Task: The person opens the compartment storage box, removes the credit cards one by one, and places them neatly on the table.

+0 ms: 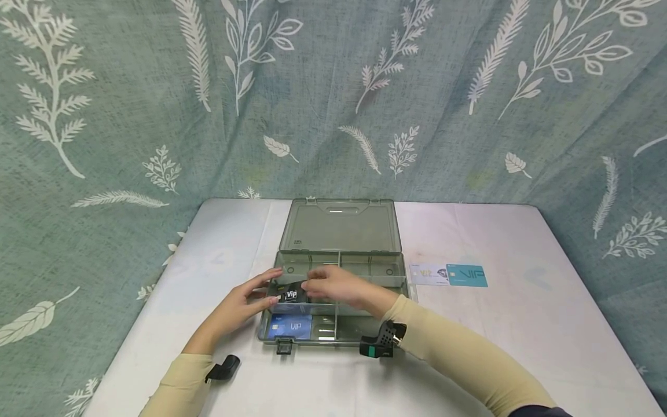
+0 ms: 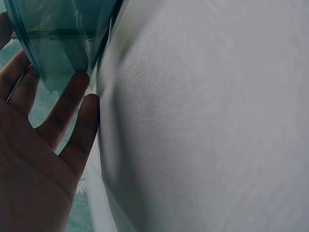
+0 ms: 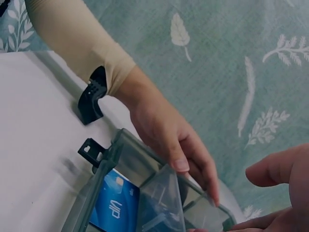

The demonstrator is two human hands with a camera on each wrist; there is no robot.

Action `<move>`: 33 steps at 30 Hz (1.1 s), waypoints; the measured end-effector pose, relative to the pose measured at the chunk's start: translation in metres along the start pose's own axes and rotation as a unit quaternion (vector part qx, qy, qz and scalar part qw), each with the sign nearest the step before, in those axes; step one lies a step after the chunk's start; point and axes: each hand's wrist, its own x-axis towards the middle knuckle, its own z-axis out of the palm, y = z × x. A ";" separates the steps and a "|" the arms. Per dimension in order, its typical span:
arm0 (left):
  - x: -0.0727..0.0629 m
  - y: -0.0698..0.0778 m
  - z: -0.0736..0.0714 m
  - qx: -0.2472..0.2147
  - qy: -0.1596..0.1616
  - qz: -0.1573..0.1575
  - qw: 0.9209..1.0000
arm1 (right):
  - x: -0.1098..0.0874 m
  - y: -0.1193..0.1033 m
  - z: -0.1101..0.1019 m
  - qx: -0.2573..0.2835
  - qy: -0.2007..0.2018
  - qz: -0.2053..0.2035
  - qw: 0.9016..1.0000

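A grey translucent divided box (image 1: 349, 344) lies on the table with its lid (image 1: 341, 226) folded back. My left hand (image 1: 234, 307) rests against the box's left side, fingers fairly straight and thumb at the rim, also seen in the right wrist view. A black card marked Vip (image 1: 292, 295) is in the middle left compartment. My right hand (image 1: 336, 285) reaches over the box and pinches this card by its right edge; the fingertips partly cover it. In the front left compartment lies a blue VIP card (image 1: 286, 326), also visible in the right wrist view.
Right of the box, a pale VIP card (image 1: 428, 274) and a teal VIP card (image 1: 467, 275) lie side by side on the white tablecloth (image 1: 469, 324). A green leaf-patterned curtain (image 1: 323, 156) hangs behind and at both sides. The front latch (image 1: 283, 347) hangs down.
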 end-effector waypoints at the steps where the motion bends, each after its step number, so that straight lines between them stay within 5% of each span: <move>1: 0.000 0.000 0.000 -0.001 0.000 0.001 1.000 | 0.000 0.000 0.000 -0.001 0.002 -0.004 1.000; 33: -0.002 -0.002 -0.001 0.004 -0.006 0.005 1.000 | 0.034 0.021 0.024 -0.120 0.092 -0.101 0.983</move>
